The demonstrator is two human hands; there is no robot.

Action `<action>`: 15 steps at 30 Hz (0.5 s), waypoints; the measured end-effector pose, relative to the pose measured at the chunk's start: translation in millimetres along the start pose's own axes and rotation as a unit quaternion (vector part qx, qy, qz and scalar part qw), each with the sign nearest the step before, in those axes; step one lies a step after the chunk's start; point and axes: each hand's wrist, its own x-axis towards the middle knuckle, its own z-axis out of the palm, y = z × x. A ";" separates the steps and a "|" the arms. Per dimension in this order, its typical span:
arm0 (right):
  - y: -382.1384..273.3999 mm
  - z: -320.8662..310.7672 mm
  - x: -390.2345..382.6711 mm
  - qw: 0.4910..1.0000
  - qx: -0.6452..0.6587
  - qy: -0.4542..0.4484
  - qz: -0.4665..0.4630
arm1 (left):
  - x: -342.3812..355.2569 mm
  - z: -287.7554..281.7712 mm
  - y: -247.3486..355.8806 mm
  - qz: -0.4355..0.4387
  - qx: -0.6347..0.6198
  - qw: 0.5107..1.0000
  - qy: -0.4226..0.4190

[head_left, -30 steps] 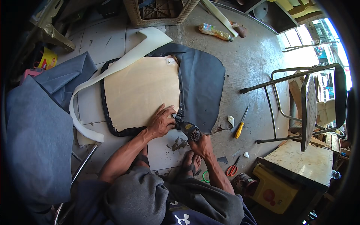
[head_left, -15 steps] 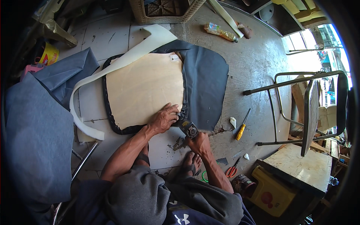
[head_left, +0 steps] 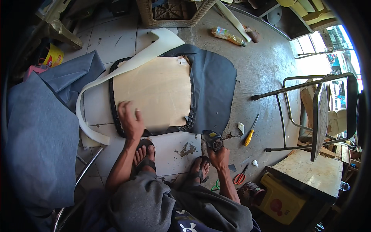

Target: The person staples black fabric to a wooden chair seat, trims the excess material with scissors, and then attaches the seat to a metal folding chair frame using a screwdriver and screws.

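My right hand (head_left: 219, 157) grips a dark staple gun (head_left: 213, 140), held over the floor just off the near right corner of a seat panel. That panel is a pale plywood board (head_left: 154, 92) whose rim is wrapped in black upholstery fabric, gathered in folds along its edge. A wide loose flap of the black fabric (head_left: 212, 87) spreads to the right of the board. My left hand (head_left: 130, 123) is open, its fingers apart and slightly blurred, above the board's near left corner. A long cream foam strip (head_left: 116, 74) curves across the board's far left corner.
Grey-blue sheeting (head_left: 38, 139) hangs at the left. On the floor at right lie a yellow-handled screwdriver (head_left: 249, 136), orange-handled scissors (head_left: 240, 177) and a bottle (head_left: 228, 36). A metal-framed chair (head_left: 317, 116) lies tipped over beside a small table (head_left: 309, 170). A woven plastic stool (head_left: 185, 21) stands at the far side.
My left hand has left the board's near right corner and moved left, fingers spreading. My right hand has drawn the staple gun away from the fabric edge, to the right and nearer me.
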 end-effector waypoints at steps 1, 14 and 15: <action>12.0 -5.1 -5.2 0.999 -0.006 0.033 0.029 | 0.1 -11.7 -19.7 -0.035 0.088 0.994 0.053; -5.3 -17.0 7.4 0.996 0.086 -0.022 0.026 | -44.8 -25.1 -25.1 -0.515 -0.592 0.569 -0.244; -10.6 -15.0 16.7 0.996 0.090 -0.019 0.020 | -46.4 -22.0 -21.8 -0.512 -0.568 0.594 -0.251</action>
